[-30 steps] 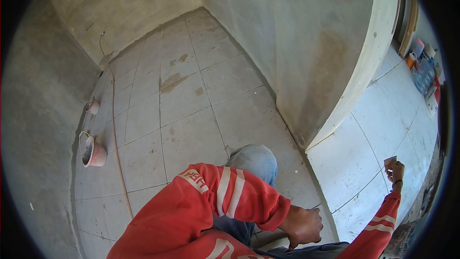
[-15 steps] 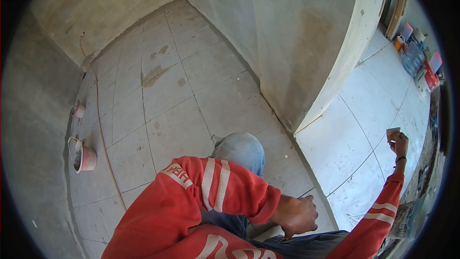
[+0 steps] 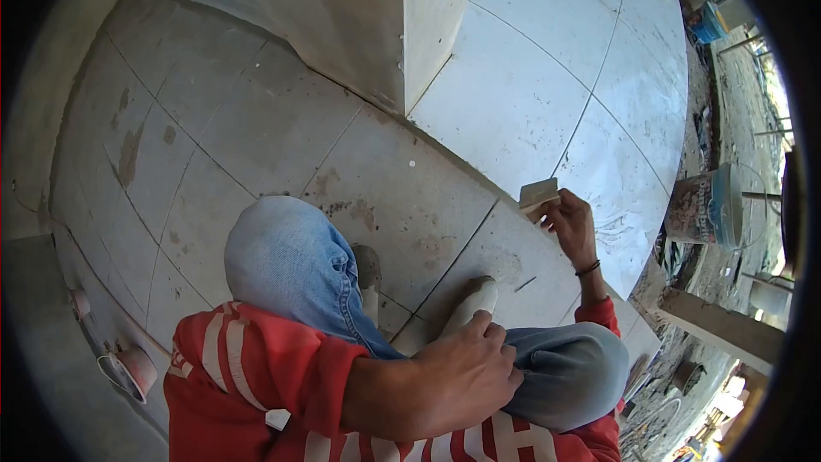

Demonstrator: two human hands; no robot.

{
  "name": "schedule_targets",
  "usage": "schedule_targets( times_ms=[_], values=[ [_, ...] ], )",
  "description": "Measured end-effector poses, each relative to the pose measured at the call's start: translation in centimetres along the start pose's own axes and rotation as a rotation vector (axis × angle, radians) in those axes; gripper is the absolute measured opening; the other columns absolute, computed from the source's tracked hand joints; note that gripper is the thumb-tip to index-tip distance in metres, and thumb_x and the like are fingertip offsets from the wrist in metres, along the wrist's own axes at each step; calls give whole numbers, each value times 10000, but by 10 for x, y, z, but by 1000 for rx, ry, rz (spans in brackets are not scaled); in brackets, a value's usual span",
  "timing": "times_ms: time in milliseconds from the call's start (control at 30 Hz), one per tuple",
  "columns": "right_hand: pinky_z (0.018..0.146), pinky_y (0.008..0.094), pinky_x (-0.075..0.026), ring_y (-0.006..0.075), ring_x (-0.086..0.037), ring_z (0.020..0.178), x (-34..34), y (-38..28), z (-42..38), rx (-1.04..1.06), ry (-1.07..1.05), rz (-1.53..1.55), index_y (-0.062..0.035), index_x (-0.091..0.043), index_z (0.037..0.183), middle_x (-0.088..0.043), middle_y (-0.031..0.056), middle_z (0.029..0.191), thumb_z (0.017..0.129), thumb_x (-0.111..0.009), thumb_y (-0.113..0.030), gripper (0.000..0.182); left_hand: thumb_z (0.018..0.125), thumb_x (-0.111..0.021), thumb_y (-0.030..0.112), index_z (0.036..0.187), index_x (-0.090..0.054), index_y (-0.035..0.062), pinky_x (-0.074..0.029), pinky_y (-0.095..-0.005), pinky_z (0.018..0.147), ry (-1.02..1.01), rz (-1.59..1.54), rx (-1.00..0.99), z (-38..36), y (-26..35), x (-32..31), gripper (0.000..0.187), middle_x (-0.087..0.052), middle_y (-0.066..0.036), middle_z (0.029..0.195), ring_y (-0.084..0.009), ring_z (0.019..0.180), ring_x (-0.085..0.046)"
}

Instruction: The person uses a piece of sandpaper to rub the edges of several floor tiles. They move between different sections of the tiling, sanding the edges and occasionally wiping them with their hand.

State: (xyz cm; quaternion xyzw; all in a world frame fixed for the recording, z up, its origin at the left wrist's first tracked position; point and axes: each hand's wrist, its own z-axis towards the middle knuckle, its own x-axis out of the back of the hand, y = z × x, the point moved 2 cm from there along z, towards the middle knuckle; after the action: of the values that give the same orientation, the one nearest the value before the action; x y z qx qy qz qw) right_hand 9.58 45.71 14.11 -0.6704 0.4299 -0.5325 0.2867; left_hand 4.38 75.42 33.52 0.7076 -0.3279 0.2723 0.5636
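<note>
Crouched beside the wall corner (image 3: 402,77), the right hand (image 3: 571,224) pinches a small flat block (image 3: 539,194) over a tile joint; the left hand (image 3: 466,368), loosely curled and holding nothing, braces on the knee (image 3: 564,368).

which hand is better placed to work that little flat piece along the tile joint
Right, probably. The right hand already grips the small flat piece just above the floor tiles by a joint line. The left hand rests empty on the jeans-clad knee, farther back.

A crouching person's left hand (image 3: 466,359) rests curled on the right knee, its red-sleeved forearm crossing the body. The right arm reaches forward, the right hand (image 3: 571,224) raised with fingers pinched shut in a grip, a dark band around its wrist.
</note>
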Motion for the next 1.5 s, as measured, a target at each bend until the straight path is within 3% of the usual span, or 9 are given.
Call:
schedule_targets(
  times_ms=[167, 267, 400, 467, 800, 1033, 1133, 1267, 1500],
  values=[
    [648, 276, -506, 138, -638, 754, -158, 102, -13, -662, 44, 1203, -91, -637, 1191, -676, 39, 990, 1006, -624, -173, 203, 979, -593, 230, 1268, -681, 11, -470, -481, 1053, 10, -288, 34, -3, -13, -13, 374, -675, -149, 1155, -310, 1152, -630],
    [648, 284, -505, 144, -635, 771, -215, 115, 9, -730, 52, 1441, -104, -614, 1171, -679, 54, 996, 1008, -643, -212, 197, 888, -727, 274, 1411, -626, 49, -450, -522, 1093, 13, -125, 203, -4, -19, -4, 578, -669, -150, 1232, -331, 1235, -609],
    [647, 279, -510, 134, -644, 743, -233, 94, 41, -679, 164, 1332, -100, -607, 1166, -696, 53, 1001, 992, -666, -206, 212, 799, -861, 303, 1229, -708, 12, -514, -473, 912, 300, -38, 160, 4, -21, -11, 541, -688, -146, 1107, -311, 1048, -659],
    [646, 260, -508, 125, -635, 756, -233, 87, 57, -700, 233, 1297, -105, -630, 1153, -683, 41, 1018, 1001, -663, -206, 185, 794, -845, 261, 1374, -656, 36, -420, -540, 1098, -63, -254, 269, 7, -27, 2, 650, -632, -168, 1337, -381, 1277, -551],
    [642, 277, -548, 154, -698, 804, -210, 101, 77, -634, 306, 1380, -29, -642, 1122, -694, 64, 995, 990, -659, -142, 175, 721, -895, 232, 1482, -579, 133, -458, -519, 1077, -113, -339, 244, 10, -44, 2, 829, -632, -148, 1353, -349, 1281, -595],
    [616, 235, -522, 139, -644, 764, -131, 178, -3, -642, 787, 1397, -25, -669, 1104, -657, 51, 917, 993, -603, -96, 148, 778, -873, 384, 1533, -548, 167, -457, -520, 1076, -87, -291, 339, 4, -48, 10, 850, -652, -155, 1338, -349, 1280, -592],
    [598, 232, -520, 130, -652, 740, -129, 165, -8, -654, 793, 1351, -28, -674, 1116, -677, 55, 946, 986, -614, -110, 165, 794, -868, 394, 1534, -547, 173, -457, -521, 1072, -77, -273, 338, 4, -50, 8, 836, -654, -155, 1336, -350, 1283, -591],
    [599, 238, -545, 146, -705, 729, -186, 111, 41, -572, 331, 1271, -24, -681, 1128, -718, 65, 1024, 989, -660, -116, 169, 790, -875, 373, 1527, -552, 179, -457, -521, 1067, -109, -245, 315, 11, -49, 7, 827, -653, -153, 1339, -352, 1286, -589],
    [632, 238, -554, 148, -703, 844, -173, 138, 38, -611, 533, 1521, -14, -677, 1118, -702, 46, 972, 986, -674, -94, 154, 782, -877, 354, 1529, -548, 193, -450, -519, 1074, -86, -240, 376, 5, -50, 9, 832, -652, -157, 1318, -353, 1262, -597]
  ],
)
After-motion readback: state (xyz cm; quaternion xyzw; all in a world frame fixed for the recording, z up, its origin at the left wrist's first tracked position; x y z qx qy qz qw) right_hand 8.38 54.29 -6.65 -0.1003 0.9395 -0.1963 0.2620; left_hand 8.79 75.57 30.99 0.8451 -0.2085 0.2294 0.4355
